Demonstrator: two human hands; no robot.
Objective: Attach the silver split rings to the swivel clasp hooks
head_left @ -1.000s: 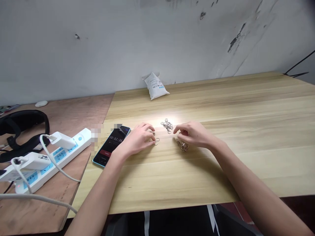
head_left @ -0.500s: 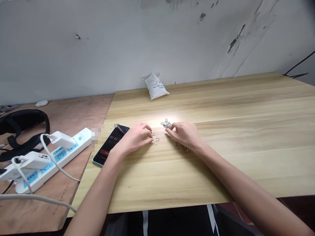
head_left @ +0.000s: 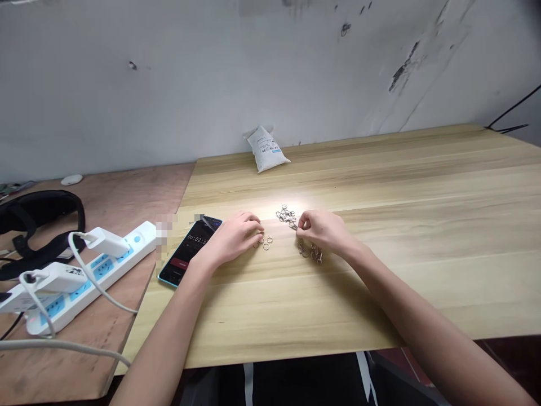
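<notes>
My right hand (head_left: 323, 230) pinches a small silvery metal clasp (head_left: 292, 225) between thumb and forefinger, just over the tabletop. Right beyond its fingertips lies a little heap of metal clasps (head_left: 284, 213). A second cluster of small metal pieces (head_left: 311, 252), rings among them, rests under and in front of that hand; part of it is covered. My left hand (head_left: 238, 235) rests on the table with fingers curled together. Beside its fingertips lie loose metal rings (head_left: 266, 246), some partly under the fingers. What those fingers hold is hidden.
A phone (head_left: 186, 254) showing a running timer lies left of my left hand. A white packet (head_left: 267, 149) sits at the back against the wall. On the lower brown board are a power strip (head_left: 139, 234) with plugs and cables and a black strap (head_left: 46, 197).
My right hand has drawn back slightly from the clasp heap, with a clasp now in its fingers. My left fingers have shifted over the upper ring, and rings show beneath them.
</notes>
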